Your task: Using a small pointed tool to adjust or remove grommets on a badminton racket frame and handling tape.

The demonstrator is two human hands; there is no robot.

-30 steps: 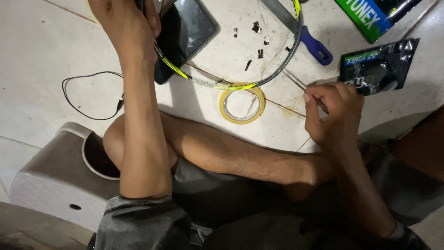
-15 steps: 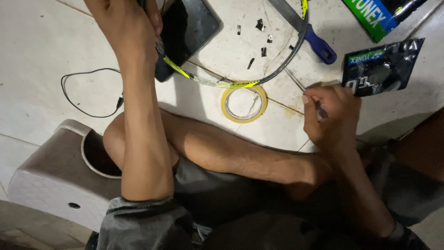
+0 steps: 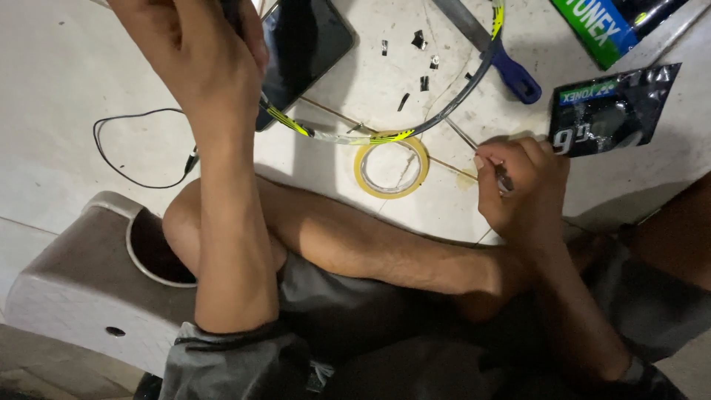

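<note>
A black racket frame with yellow markings curves across the floor at top centre. My left hand is closed around its left side, near the top edge of the view. My right hand grips a thin metal tool whose tip points up at the frame's lower rim. A roll of yellow tape lies flat on the floor just below the frame, between my two hands. My bent leg lies across the middle.
A dark phone lies under the frame. A blue-handled tool, a black packet, a green packet and small black scraps lie at upper right. A black cable loop and a stool are at left.
The view has shifted slightly. My right hand has edged toward the frame's rim with the metal tool. My left hand keeps its hold on the frame.
</note>
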